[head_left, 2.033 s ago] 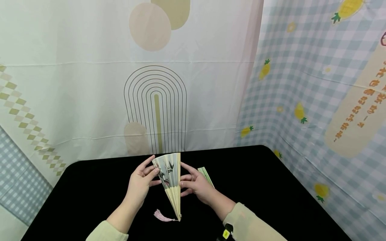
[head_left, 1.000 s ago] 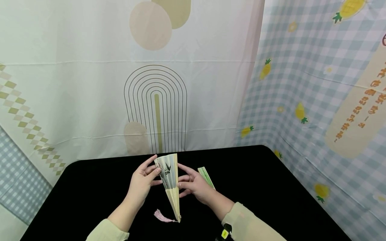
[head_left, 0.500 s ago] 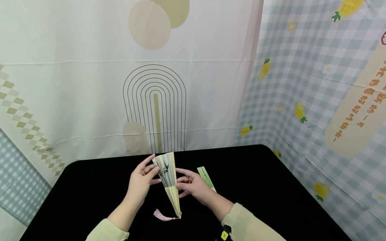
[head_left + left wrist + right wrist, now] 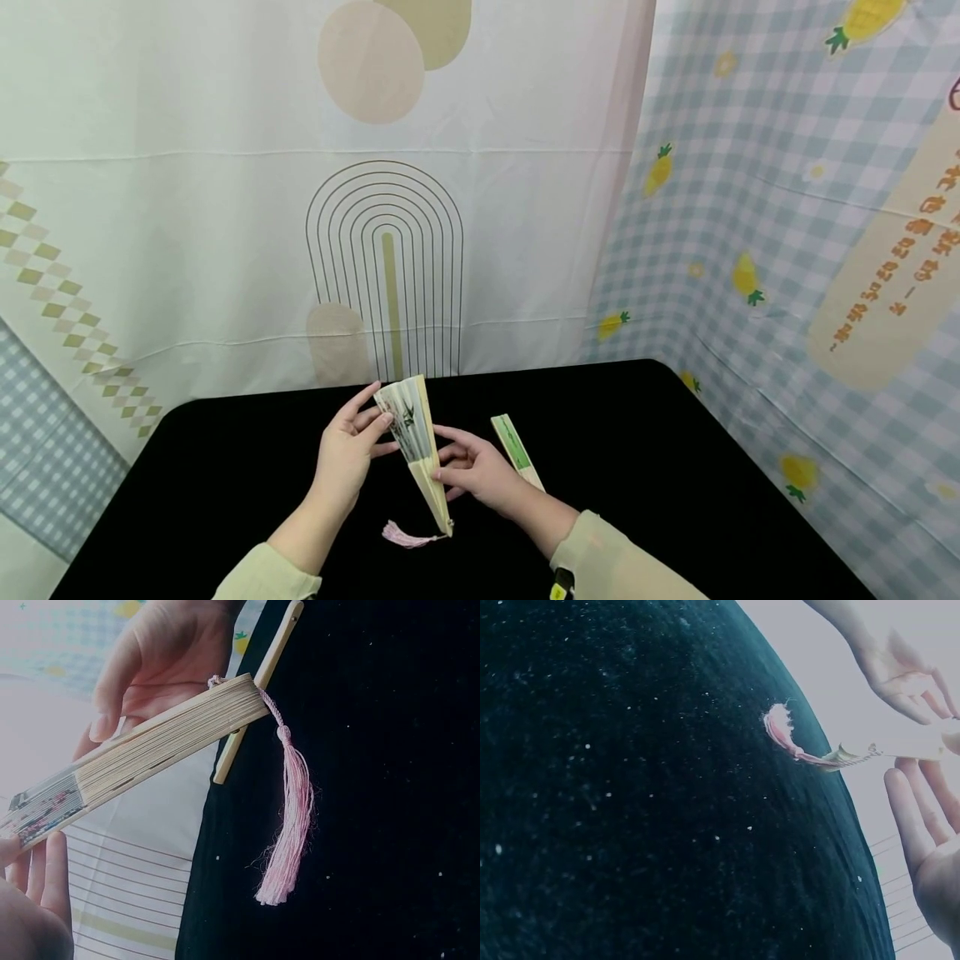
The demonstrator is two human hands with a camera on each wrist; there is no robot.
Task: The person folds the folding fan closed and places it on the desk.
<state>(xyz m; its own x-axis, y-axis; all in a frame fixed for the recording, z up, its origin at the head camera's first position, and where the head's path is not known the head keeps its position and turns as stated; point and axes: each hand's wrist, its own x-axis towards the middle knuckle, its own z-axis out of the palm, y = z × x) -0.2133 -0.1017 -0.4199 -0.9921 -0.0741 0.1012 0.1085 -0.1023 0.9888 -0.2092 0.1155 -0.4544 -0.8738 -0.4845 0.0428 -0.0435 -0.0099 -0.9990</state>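
A partly spread folding fan [image 4: 411, 425] with a painted leaf and pale wooden ribs is held above the black table, its pivot end pointing down toward me. My left hand [image 4: 347, 454] pinches the painted leaf at its left edge, thumb in front. On the other side, my right hand [image 4: 483, 475] holds the right outer rib between thumb and fingers, lower down near the ribs. From the pivot trails a pink tassel [image 4: 407, 536]. In the left wrist view the fan's ribs [image 4: 161, 742] appear stacked close together. Glare washes out the fan in the right wrist view.
A second, closed fan [image 4: 513, 446] with a green leaf lies on the black tabletop [image 4: 637, 483], right of my right hand and partly behind its wrist. A white printed curtain [image 4: 525, 250] hangs behind the table, and a checked curtain [image 4: 720, 208] hangs at the right.
The fan has become narrower as its right edge moved left toward my left hand. My right hand has shifted slightly left and down along it, uncovering more of the green fan.
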